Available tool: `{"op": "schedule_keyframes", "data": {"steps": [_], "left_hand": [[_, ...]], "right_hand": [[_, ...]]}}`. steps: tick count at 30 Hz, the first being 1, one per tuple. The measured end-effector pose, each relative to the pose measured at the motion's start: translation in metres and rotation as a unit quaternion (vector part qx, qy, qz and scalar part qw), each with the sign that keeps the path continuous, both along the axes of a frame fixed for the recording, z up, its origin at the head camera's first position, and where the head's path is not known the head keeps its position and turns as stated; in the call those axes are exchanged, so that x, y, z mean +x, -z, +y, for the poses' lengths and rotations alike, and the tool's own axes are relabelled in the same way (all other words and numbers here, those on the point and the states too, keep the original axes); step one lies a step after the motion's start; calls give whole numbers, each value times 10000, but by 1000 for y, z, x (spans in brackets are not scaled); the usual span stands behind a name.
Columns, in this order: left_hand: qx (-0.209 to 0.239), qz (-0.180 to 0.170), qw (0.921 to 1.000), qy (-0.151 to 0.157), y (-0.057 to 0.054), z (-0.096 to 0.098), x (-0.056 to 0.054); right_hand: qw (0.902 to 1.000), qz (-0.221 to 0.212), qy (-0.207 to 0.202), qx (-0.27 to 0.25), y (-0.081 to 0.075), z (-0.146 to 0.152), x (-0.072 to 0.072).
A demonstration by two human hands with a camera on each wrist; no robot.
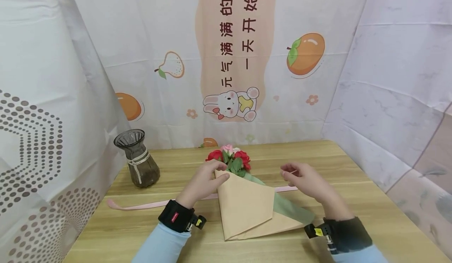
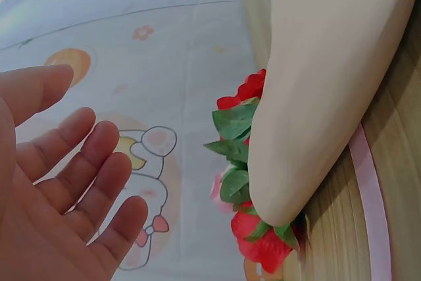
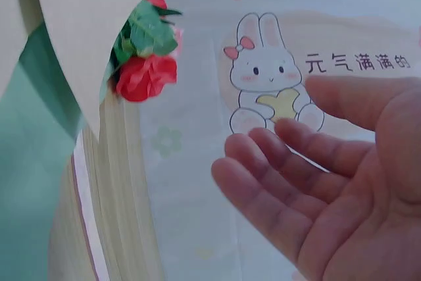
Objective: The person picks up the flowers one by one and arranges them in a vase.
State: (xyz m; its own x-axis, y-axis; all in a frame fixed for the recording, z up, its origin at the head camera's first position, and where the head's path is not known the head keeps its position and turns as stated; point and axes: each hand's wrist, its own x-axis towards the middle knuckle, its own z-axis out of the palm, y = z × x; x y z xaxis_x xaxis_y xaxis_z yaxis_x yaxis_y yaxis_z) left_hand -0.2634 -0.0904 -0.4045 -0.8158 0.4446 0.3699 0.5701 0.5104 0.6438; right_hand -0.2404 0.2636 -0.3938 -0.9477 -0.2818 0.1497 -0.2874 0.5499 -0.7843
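A bouquet of red and pink artificial roses (image 1: 243, 157) with green leaves lies on the table, its stems covered by folded wrapping paper (image 1: 245, 200), tan outside with a green side showing. My left hand (image 1: 206, 178) hovers by the paper's upper left edge, fingers loosely bent and holding nothing. To the right of the bundle my right hand (image 1: 303, 178) is raised with relaxed fingers, apart from the paper. Both wrist views show bare palms, the left hand (image 2: 72, 195) and the right hand (image 3: 329, 182). Beneath the bundle runs a pink ribbon (image 1: 148, 205), its middle hidden.
At the table's left stands a dark glass vase (image 1: 143, 165) with string tied round its neck. The wooden table (image 1: 169, 161) meets a printed curtain (image 1: 169, 106) at the back. More hanging cloth encloses the left and right sides.
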Motion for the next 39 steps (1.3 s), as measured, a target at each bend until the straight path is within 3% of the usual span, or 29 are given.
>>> {"op": "schedule_keyframes", "data": {"steps": [8, 17, 25, 32, 39], "left_hand": [[-601, -150, 9980, 81, -2, 20, -12], [-1100, -573, 9920, 223, 2, 34, -22], [-1348, -1052, 9851, 176, 9, 48, -25], [-1696, -996, 9800, 311, 14, 54, -28], [-2166, -599, 9738, 346, 18, 57, -32]], "right_hand": [[9962, -432, 301, -692, 3, -10, 1], [9926, -876, 443, -712, 12, -18, -1], [9865, -1421, 301, -762, 20, -21, 2], [9828, -1786, 209, -417, 27, -20, 2], [9811, -1919, 199, 121, 33, -22, 3]]}}
